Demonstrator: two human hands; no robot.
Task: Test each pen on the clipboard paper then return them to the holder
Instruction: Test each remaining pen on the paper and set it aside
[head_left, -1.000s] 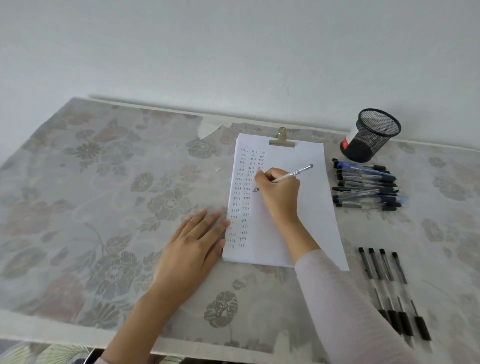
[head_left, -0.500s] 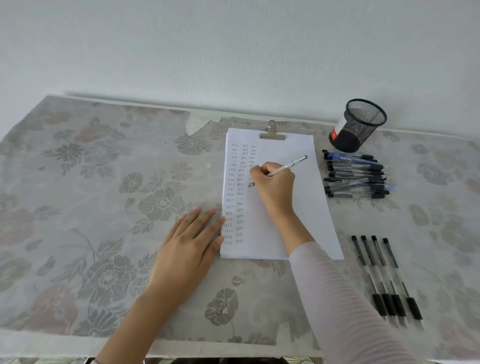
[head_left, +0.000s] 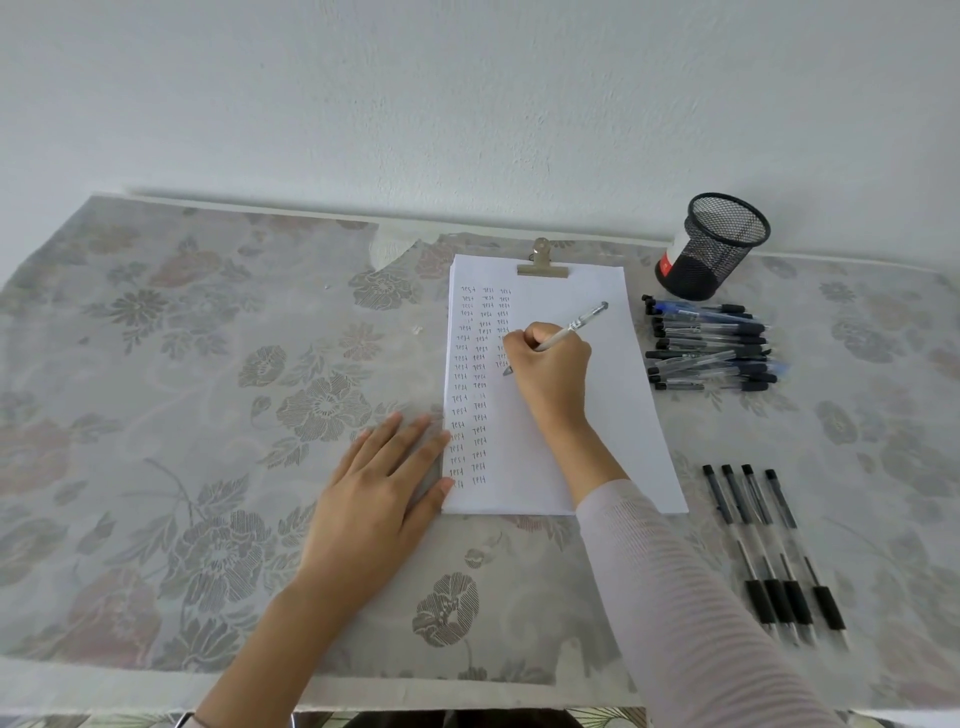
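Slowly the tip of the pen (head_left: 582, 322) is creeping to the right along its row on the paper (head_left: 613, 415), while both hands are staying almost where they were half a second ago. The right grip (head_left: 550, 371) is pinching the pen low down with curled fingers, and the tip is touching the paper beside the rows of small words. The left grip (head_left: 374, 499) is lying flat and spread on the tabletop (head_left: 156, 415), with its fingertips touching the paper's left edge. The pen is slanting, tip down and left, back end up and right, so it is pointing roughly at the mesh holder (head_left: 714, 249). That holder is sitting in the far right corner, past the pile of pens (head_left: 709, 345), and no pens are showing inside it. I am guessing the right grip is the nearer one for dropping this pen in. Four more pens (head_left: 769, 545) are lying in a row near the right arm
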